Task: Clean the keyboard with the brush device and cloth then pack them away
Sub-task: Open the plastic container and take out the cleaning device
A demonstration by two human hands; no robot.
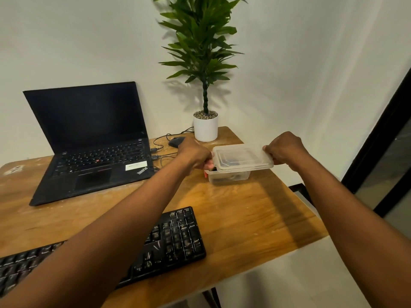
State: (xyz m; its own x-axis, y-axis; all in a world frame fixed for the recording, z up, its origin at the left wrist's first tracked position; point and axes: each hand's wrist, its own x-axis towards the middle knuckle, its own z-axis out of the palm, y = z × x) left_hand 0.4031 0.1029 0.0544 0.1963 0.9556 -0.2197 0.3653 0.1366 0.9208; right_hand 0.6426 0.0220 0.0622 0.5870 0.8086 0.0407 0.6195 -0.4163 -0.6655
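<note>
A clear plastic lid (pixel 241 157) is held level just above a clear plastic box (pixel 229 177) on the desk's right side. My left hand (pixel 194 155) grips the lid's left edge and my right hand (pixel 285 150) grips its right edge. Dark items show through the box wall; I cannot tell which is the brush device or the cloth. A black keyboard (pixel 175 238) lies at the desk's front, partly covered by my left forearm.
An open black laptop (pixel 93 141) stands at the back left. A black mouse (pixel 175 141) with cables lies behind my left hand. A white potted plant (pixel 205 127) sits at the back. The wooden desk (pixel 255 218) ends at the right, near a dark door frame.
</note>
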